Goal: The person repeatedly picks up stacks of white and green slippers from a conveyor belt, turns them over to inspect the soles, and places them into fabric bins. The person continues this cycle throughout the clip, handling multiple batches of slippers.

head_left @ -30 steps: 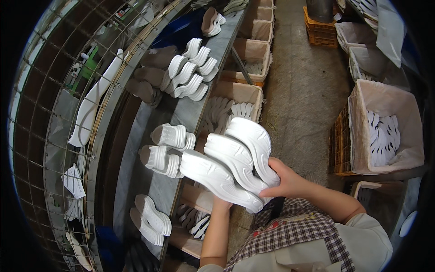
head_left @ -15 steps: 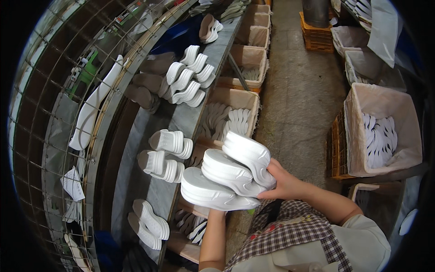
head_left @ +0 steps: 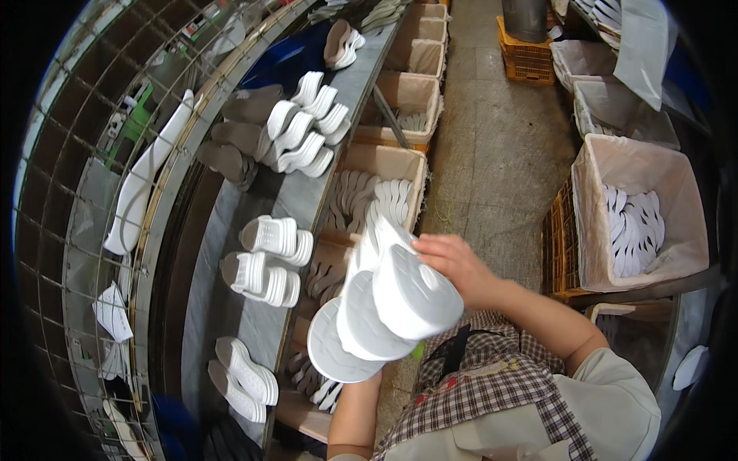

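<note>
A fanned stack of several thick white shoe soles (head_left: 415, 296) is between my hands, above the bench's right edge. Their rounded ends and pale flat faces point toward me; the far ends are blurred. My right hand (head_left: 459, 265) closes on the stack's right side, fingers over the upper edge. From below, my left hand (head_left: 370, 381) supports the soles; its fingers are hidden under them. On the metal bench (head_left: 265, 326) to the left lie a nearer pair of soles (head_left: 244, 380), a middle group of soles (head_left: 269, 261) and a farther cluster of white and brown soles (head_left: 296, 134).
Cloth-lined bins (head_left: 419, 165) holding sole pieces line the bench's right side. Across the concrete aisle (head_left: 500, 146) stands a lined orange crate (head_left: 588, 230) with white pieces inside. Wire mesh (head_left: 84, 192) runs along the left, and an orange crate (head_left: 525, 58) sits far ahead.
The soles have tipped, so their flat faces show instead of their sides. My right hand has moved up and turned, its fingers now on the upper edge. The whole view has shifted slightly.
</note>
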Action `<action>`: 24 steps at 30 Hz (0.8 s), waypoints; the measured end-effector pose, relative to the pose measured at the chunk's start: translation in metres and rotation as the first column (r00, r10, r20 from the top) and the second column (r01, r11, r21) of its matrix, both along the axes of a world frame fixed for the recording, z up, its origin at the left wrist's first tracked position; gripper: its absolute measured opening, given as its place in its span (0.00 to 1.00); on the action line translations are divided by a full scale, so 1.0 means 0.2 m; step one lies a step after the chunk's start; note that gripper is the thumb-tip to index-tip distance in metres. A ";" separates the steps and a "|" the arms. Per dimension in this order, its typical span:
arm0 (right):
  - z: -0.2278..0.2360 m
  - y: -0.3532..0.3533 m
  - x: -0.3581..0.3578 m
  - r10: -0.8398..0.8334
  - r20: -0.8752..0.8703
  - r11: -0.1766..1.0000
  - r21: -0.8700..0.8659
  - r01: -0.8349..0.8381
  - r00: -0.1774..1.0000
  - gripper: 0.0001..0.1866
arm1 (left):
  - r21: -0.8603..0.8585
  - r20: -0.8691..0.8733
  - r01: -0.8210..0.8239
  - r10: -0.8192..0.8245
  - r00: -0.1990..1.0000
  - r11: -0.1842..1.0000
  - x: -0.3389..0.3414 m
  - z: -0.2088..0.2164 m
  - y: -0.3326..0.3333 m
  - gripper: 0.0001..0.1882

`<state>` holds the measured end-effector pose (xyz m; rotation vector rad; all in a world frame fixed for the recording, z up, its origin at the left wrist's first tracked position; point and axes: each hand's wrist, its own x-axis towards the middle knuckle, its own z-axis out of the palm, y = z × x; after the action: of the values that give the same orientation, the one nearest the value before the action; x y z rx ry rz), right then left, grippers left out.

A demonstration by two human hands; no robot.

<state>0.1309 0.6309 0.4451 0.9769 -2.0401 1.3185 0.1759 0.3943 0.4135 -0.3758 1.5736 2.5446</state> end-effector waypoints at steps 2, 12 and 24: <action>-0.02 0.06 -0.05 0.073 0.081 0.989 0.121 -0.082 0.994 0.24 | 0.016 0.002 0.004 -0.004 1.000 1.000 0.00 0.02 0.01 0.26; -0.12 0.01 0.07 0.839 0.523 0.532 -0.846 -0.029 0.150 0.23 | 0.187 0.248 0.056 -0.103 0.963 0.981 -0.10 0.13 0.02 0.26; -0.10 -0.07 0.14 0.666 0.606 0.726 -0.661 -0.190 0.434 0.29 | 0.238 0.197 0.039 -0.087 0.977 0.971 -0.06 0.12 0.03 0.26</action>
<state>0.1593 0.6178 0.4251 0.7074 -1.7906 2.9136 0.1647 0.4009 0.4371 -0.5316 1.1818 2.5104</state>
